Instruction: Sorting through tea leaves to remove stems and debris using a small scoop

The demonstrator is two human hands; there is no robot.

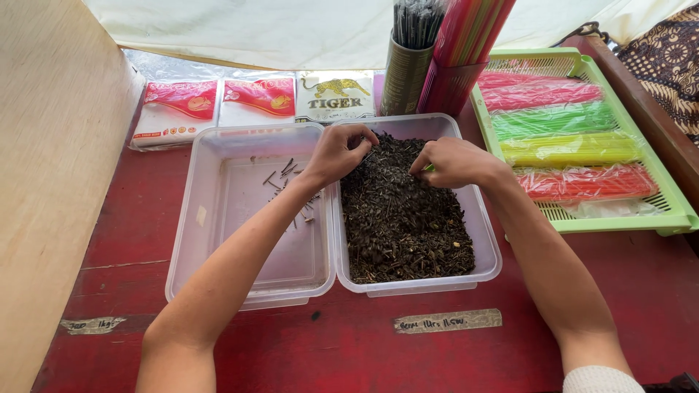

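Your left hand (pixel 336 151) and right hand (pixel 449 161) pinch bits from the leaves (pixel 403 218) at the tub's (pixel 486 251) far edge, so a loose pinch could scatter leaves over the rim into the stem tub (pixel 191 218).

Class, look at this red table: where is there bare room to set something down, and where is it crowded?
Free: the red table in front of the two clear tubs, around the paper labels, and the strip left of the left tub beside the wooden board. Crowded: the back row of packets, straw holders, the green tray, and both hands in the tea-leaf tub.
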